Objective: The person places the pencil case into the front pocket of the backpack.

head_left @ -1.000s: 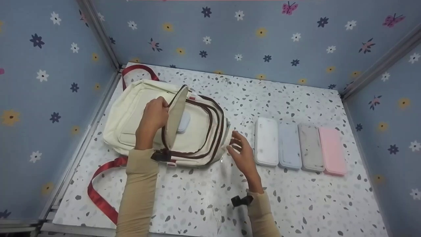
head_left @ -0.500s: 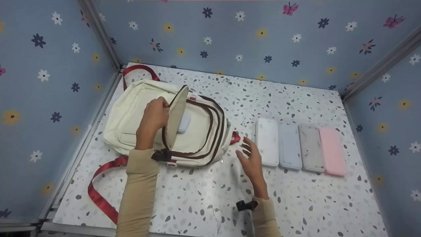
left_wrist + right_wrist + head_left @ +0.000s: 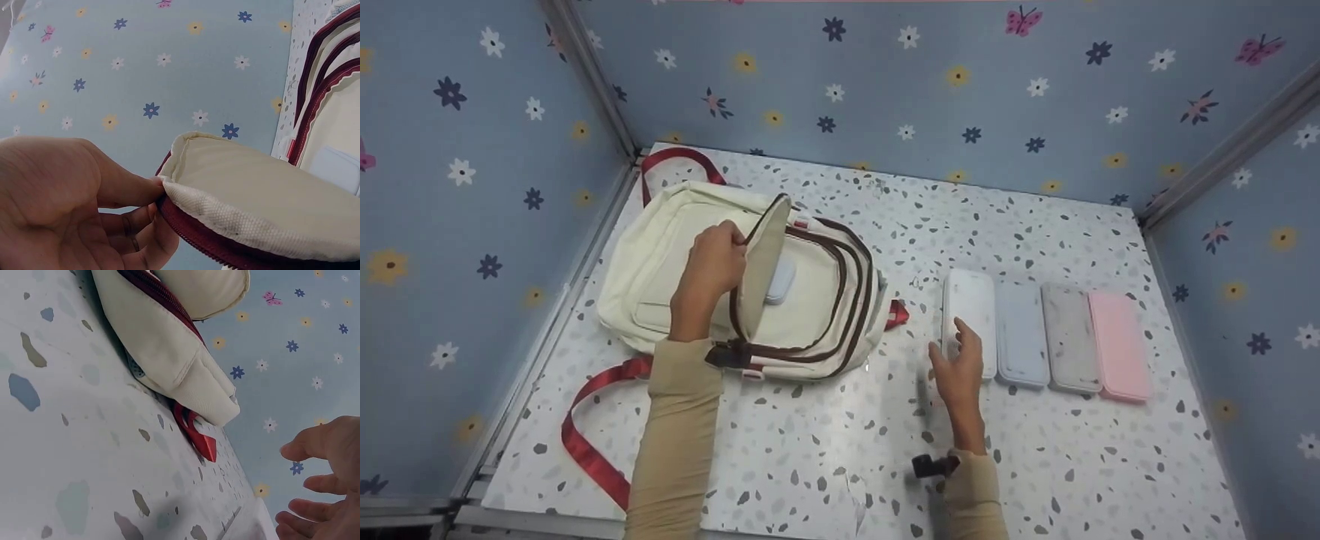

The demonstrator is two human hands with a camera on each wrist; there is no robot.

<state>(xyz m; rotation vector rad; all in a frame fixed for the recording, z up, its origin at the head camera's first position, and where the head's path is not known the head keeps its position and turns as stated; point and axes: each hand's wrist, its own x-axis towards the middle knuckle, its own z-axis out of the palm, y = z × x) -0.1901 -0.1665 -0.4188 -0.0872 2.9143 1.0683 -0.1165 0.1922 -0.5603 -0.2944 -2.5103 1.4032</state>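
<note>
A cream backpack (image 3: 656, 259) with dark red zips lies on the speckled table, its front pocket unzipped. My left hand (image 3: 709, 262) pinches the rim of the pocket flap (image 3: 762, 277) and holds it raised. In the left wrist view, the thumb and fingers of the left hand (image 3: 67, 197) meet at the edge of the flap (image 3: 253, 191). A pale blue item (image 3: 781, 281) lies partly hidden in the pocket. My right hand (image 3: 962, 379), fingers spread and holding nothing, is over the near left part of a white case (image 3: 969, 292); contact cannot be told.
Right of the white case, a light blue case (image 3: 1021, 334), a grey case (image 3: 1069, 337) and a pink case (image 3: 1119, 345) lie side by side. Red straps (image 3: 585, 442) extend from the backpack. Floral panels (image 3: 885, 90) border the table at the back and sides.
My right hand has moved right, from the top end of the backpack to the white case, uncovering a red loop there. The left hand still holds the flap in the same place.
</note>
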